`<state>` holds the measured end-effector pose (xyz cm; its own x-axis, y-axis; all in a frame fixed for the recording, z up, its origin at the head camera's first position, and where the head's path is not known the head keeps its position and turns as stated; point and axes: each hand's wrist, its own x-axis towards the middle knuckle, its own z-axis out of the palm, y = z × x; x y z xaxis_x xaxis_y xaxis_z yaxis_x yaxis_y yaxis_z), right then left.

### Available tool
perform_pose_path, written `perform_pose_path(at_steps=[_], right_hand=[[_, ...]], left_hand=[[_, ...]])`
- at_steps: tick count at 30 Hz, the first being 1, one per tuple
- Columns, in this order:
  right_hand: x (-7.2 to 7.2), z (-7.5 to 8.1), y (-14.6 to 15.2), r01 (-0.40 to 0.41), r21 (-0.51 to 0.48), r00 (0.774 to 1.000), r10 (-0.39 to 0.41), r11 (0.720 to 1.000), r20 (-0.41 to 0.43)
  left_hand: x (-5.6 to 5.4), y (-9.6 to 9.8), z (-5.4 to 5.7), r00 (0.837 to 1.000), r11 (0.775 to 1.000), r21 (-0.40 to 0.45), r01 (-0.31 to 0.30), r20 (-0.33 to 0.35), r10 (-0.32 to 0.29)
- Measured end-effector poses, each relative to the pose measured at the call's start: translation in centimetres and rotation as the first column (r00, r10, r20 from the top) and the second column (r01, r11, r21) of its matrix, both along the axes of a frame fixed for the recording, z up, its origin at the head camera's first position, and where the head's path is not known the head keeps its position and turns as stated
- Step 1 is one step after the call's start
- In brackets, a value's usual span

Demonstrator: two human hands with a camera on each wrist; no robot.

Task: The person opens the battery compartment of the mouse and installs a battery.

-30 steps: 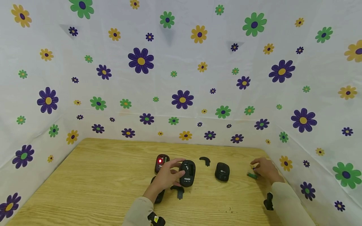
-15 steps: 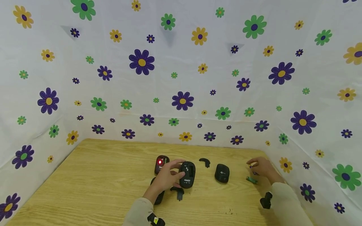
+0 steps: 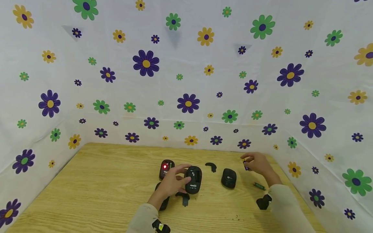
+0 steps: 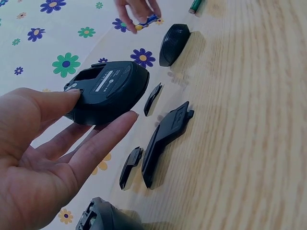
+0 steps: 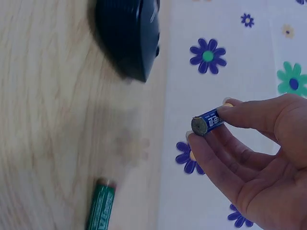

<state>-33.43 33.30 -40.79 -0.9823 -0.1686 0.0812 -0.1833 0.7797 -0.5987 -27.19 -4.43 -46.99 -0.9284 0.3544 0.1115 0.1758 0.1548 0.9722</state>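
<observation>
My left hand (image 3: pixel 172 182) holds a black computer mouse (image 3: pixel 193 180) with its underside turned up. In the left wrist view the thumb presses on that underside beside the uncovered battery slot, and the fingers support the mouse (image 4: pixel 108 91) from below. Over the right part of the table, my right hand (image 3: pixel 257 164) pinches a blue and yellow battery (image 3: pixel 246 165) between thumb and fingers. The right wrist view shows the flat grey end of this battery (image 5: pixel 209 121). A green battery (image 3: pixel 259 186) lies on the wood below the right hand.
Another mouse (image 3: pixel 229 178) stands upright between the hands. An overturned mouse (image 3: pixel 166 168) with a glowing red light lies behind the left hand, and a dark mouse (image 3: pixel 164 202) is partly hidden under that arm. Two black battery covers (image 3: pixel 211 167) lie nearby. Flowered cloth (image 3: pixel 189 129) walls the table.
My right hand has lifted the blue and yellow battery and carried it left, away from the green battery. The left hand with its mouse has stayed almost still.
</observation>
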Motion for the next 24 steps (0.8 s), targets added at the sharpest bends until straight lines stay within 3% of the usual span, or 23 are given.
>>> perform_pose_path(at_steps=[9, 24], right_hand=[[0.5, 1.5, -3.1, -0.041, 0.005, 0.999, 0.041, 0.999, -0.022], [1.2, 1.7, -8.1, -0.102, -0.022, 0.994, 0.101, 0.995, -0.041]], left_hand=[[0.0, 0.0, 0.0, 1.000, 1.000, 0.002, 0.007, -0.009, -0.007], [0.1, 0.0, 0.0, 1.000, 1.000, 0.001, 0.016, -0.003, -0.016]])
